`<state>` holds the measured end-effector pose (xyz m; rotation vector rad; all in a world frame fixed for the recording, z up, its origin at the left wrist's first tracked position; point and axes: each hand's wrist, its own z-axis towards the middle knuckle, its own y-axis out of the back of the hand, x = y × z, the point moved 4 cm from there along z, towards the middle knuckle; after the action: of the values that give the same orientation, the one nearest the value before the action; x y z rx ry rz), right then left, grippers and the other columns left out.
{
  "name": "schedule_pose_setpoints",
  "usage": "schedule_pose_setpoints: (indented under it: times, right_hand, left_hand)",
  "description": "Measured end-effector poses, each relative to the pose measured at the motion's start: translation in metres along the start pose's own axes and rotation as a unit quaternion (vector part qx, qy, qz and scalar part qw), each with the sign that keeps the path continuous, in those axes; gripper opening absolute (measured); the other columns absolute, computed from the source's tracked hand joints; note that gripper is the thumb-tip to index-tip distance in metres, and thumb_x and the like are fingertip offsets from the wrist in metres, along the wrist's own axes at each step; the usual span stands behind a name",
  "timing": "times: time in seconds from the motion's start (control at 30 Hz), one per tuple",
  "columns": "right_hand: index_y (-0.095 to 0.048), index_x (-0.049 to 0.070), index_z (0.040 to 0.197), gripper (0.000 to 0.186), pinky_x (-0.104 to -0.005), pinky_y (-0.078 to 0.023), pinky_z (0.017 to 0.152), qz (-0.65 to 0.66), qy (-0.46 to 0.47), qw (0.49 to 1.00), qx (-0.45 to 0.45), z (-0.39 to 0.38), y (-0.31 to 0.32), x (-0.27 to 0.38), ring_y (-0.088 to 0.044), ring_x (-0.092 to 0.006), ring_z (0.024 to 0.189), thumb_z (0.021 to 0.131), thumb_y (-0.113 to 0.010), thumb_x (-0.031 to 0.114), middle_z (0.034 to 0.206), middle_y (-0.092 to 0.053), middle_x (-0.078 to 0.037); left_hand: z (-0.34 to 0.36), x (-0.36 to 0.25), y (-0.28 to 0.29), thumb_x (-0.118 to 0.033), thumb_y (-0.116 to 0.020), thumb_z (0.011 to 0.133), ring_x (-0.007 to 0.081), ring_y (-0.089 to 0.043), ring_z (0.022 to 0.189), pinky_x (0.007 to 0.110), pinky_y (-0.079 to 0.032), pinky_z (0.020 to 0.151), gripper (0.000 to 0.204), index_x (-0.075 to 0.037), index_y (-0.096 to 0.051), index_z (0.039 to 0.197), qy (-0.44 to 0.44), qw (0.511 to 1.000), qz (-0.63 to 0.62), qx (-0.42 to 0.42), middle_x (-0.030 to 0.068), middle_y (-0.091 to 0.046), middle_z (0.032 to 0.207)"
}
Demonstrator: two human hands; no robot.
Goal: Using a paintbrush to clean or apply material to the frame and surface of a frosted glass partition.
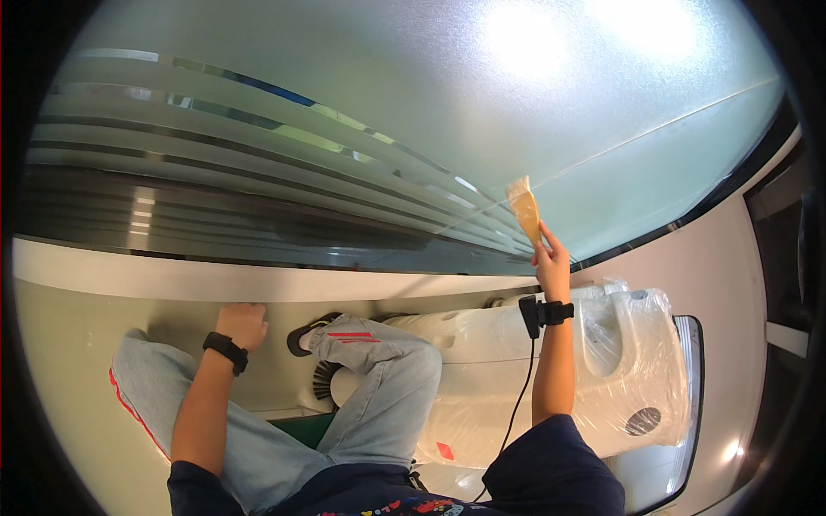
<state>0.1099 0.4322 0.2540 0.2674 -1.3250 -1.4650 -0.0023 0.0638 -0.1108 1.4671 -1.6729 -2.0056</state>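
My right hand (551,256) is closed round the handle of a flat paintbrush (523,208) with a yellow-brown handle and pale bristles. The brush points upward, its bristles against or just in front of the frosted glass panel (413,112); I cannot tell whether they touch. My left hand (243,325) is curled into a loose fist over the floor, below the glass's white base ledge (172,275). Nothing shows sticking out of it, and its fingertips are hidden.
Clear stripes and a dark lower band cross the glass. At my right stands a large white machine (482,344) wrapped in clear plastic, with a round dark brush (324,379) near my shoe (311,332). A black cable (519,400) hangs from the device on my right wrist.
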Motion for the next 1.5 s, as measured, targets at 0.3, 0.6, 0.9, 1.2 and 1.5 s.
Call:
schedule_pose_setpoints:
  times: [0.3,0.6,0.9,1.2,1.5]
  right_hand:
    - [-0.047,0.011,0.129,0.042,-0.0209,-0.036,0.052,0.031,0.091,0.993,0.064,-0.035,-0.035,0.049,-0.039,-0.0058,0.056,0.087,-0.046,0.002,0.061,-0.043,0.002]
    - [-0.049,0.011,0.127,0.04,-0.0214,-0.037,0.049,-0.015,0.016,0.999,-0.037,0.018,0.004,-0.04,-0.043,-0.0063,0.05,0.088,-0.048,0.005,0.057,-0.048,0.001]
    - [-0.047,0.013,0.129,0.043,-0.0214,-0.034,0.051,0.014,0.091,0.995,0.026,-0.022,-0.035,0.011,-0.036,-0.0063,0.053,0.088,-0.048,0.004,0.059,-0.038,0.002]
    - [-0.047,0.01,0.129,0.041,-0.0191,-0.035,0.051,0.07,0.066,0.995,0.006,-0.016,-0.009,0.049,-0.04,-0.0053,0.053,0.088,-0.046,0.005,0.059,-0.044,0.002]
    - [-0.045,0.01,0.13,0.042,-0.0184,-0.032,0.049,0.059,0.08,0.995,-0.001,-0.013,-0.007,0.039,-0.039,-0.0046,0.053,0.089,-0.045,0.005,0.059,-0.044,0.003]
  left_hand:
    - [0.0,-0.001,0.001,-0.024,-0.056,0.079,0.0307,-0.058,0.088,0.043,-0.045,0.077,0.025,-0.008,-0.059,0.097,-0.001,1.0,-0.014,0.0,0.0133,-0.063,0.09]
    - [-0.003,0.004,-0.002,-0.025,-0.057,0.079,0.0309,-0.059,0.083,0.044,-0.045,0.074,0.025,-0.008,-0.06,0.097,-0.004,1.0,0.006,-0.01,0.0136,-0.063,0.087]
    - [0.003,-0.003,-0.005,-0.025,-0.057,0.078,0.0316,-0.059,0.082,0.044,-0.046,0.073,0.025,-0.008,-0.06,0.095,-0.007,1.0,0.011,0.01,0.0136,-0.063,0.084]
    - [-0.001,0.001,-0.007,-0.025,-0.056,0.08,0.0314,-0.059,0.08,0.044,-0.045,0.07,0.021,-0.006,-0.057,0.088,-0.022,1.0,0.012,-0.014,0.0131,-0.061,0.081]
    - [-0.001,0.002,-0.007,-0.025,-0.056,0.079,0.0311,-0.058,0.082,0.045,-0.045,0.072,0.022,-0.007,-0.059,0.091,0.006,1.0,0.014,0.0,0.0124,-0.062,0.084]
